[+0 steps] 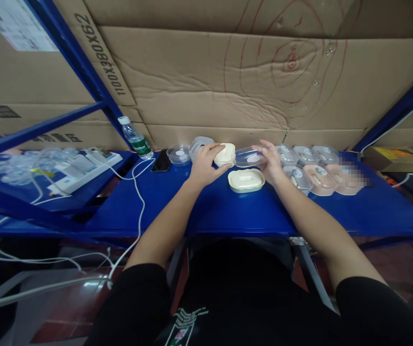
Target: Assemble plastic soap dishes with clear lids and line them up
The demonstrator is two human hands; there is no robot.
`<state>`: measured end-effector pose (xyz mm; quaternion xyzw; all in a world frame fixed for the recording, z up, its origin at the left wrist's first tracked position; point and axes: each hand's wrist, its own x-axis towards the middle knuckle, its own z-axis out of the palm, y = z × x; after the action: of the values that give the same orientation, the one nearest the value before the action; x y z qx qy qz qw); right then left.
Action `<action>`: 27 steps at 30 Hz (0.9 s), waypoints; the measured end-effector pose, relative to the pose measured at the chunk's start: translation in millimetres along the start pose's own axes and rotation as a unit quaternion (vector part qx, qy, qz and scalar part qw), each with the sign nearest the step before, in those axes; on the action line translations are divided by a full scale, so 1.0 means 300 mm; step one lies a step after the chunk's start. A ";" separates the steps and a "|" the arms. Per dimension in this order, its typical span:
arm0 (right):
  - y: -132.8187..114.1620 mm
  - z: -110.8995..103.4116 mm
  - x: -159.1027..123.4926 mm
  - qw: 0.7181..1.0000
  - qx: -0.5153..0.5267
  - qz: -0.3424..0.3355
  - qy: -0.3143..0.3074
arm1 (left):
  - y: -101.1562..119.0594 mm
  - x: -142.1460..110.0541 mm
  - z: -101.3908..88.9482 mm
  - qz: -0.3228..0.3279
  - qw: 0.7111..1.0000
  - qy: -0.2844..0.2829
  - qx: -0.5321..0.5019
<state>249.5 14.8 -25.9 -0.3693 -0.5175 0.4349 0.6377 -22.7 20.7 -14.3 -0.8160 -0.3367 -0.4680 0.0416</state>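
Note:
My left hand (204, 166) is closed around a cream oval piece (225, 154), held just above the blue table (206, 211). My right hand (270, 163) grips a clear plastic lid (249, 157) right beside it, the two pieces almost touching. Below and between both hands a cream oval tray (246, 180) rests on the table.
Two clear lids (179, 154) lie left of my hands, next to a black phone (162, 160) and a water bottle (136, 138). Several lidded cream and pink cases (312, 168) sit in rows at the right. White cables (139, 202) and a power strip (80, 168) lie at the left. Cardboard boxes stand behind.

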 end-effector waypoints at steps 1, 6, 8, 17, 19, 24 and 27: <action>-0.005 0.005 -0.007 1.000 -0.008 0.001 -0.023 | -0.002 -0.001 -0.004 -0.002 1.000 -0.010 -0.019; -0.026 0.016 -0.036 0.995 -0.052 -0.010 -0.079 | 0.002 -0.009 0.003 -0.009 0.982 -0.103 -0.158; -0.029 0.016 -0.040 0.995 -0.052 -0.009 -0.088 | 0.010 -0.011 0.010 -0.012 0.974 -0.110 -0.199; 0.001 0.021 -0.018 0.998 -0.037 0.009 -0.051 | -0.050 0.032 -0.082 -0.091 0.987 0.126 -0.039; 0.008 0.018 -0.012 0.997 -0.069 0.014 -0.044 | -0.101 0.042 -0.146 -0.162 0.970 0.174 0.051; 0.019 0.011 -0.003 0.994 -0.101 0.012 -0.039 | -0.255 0.011 -0.259 -0.284 0.934 0.146 0.163; 0.022 0.009 0.001 0.993 -0.107 0.006 -0.044 | -0.329 -0.030 -0.261 -0.331 0.921 0.107 0.176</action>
<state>245.9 17.4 -31.3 -0.4192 -0.5862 0.3965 0.5687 -141.4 62.1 -2.1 -0.5824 -0.6582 -0.4729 0.0627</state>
